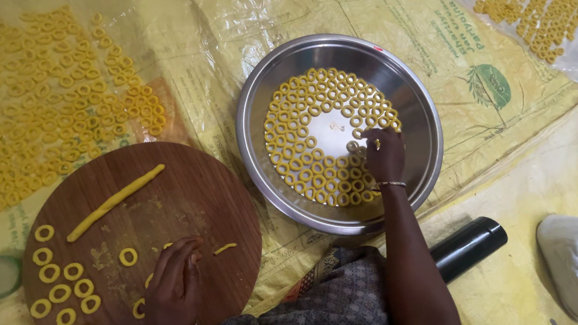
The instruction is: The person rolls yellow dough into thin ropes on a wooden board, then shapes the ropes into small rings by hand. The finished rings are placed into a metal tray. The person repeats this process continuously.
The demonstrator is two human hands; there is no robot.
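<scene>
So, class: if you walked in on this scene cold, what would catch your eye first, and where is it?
First, the big steel bowl at centre, lined with small yellow dough rings, where the right hand rests on the rings. Next, the round wooden board at lower left, with a long dough rope and the left hand on it. Many more rings dry on the yellow sheet at far left.

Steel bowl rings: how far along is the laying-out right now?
Done: the steel bowl holds rings around most of its floor, and more rings lie on the sheet. In hand: the right hand sets a ring in the bowl; the left hand rests on the wooden board. Left: the bowl's bare centre, the dough rope, the board's loose rings.
</scene>
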